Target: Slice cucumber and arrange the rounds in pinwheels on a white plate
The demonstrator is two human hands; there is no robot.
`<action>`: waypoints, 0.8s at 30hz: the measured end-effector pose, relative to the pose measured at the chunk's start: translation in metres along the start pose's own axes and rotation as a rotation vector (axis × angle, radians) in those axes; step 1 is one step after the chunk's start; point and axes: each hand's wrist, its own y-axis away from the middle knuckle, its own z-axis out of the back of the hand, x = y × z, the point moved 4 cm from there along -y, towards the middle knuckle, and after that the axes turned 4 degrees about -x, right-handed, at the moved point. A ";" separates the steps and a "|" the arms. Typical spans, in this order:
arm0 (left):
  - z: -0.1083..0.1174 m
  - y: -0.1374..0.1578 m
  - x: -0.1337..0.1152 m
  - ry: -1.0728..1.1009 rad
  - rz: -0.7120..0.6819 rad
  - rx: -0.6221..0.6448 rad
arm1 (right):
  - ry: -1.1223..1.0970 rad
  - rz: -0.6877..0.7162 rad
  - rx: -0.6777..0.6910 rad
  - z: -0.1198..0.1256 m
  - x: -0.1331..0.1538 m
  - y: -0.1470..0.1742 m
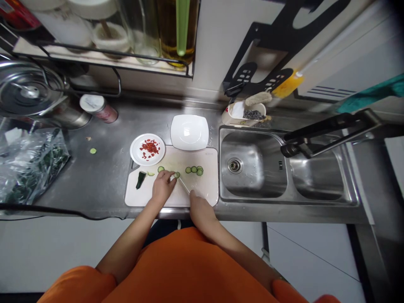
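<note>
We are slicing a cucumber (175,174) on the board (202,189), which lies on the steel worktop (104,176) just left of the sink (252,168). Our left hand (162,187) is curled down over the cucumber, fingers closed on the short piece whose cut end shows at the fingertips; our right hand (198,206) is wrapped shut around the handle of a knife (184,185), the blade slanting up towards that cut end. Finished slices (195,170) lie in a small cluster to the right of the blade, one more sits near the left hand, and a dark end piece (140,179) rests at the board's left edge. A plate of red chilli bits (148,149) touches the board's far edge, with an empty white dish (189,131) beside it. To cut well here, we judge it best to tuck the left fingertips back, since the piece is short and the blade is close, and to keep the slices even by moving the left hand back a little between cuts
</note>
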 end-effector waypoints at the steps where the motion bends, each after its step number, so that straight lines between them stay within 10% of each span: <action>1: 0.000 0.000 0.000 0.002 -0.002 0.001 | -0.005 -0.002 0.007 -0.001 0.000 -0.001; 24: -0.005 -0.014 -0.019 -0.119 -0.080 0.124 | -0.014 0.011 0.052 -0.013 -0.041 0.018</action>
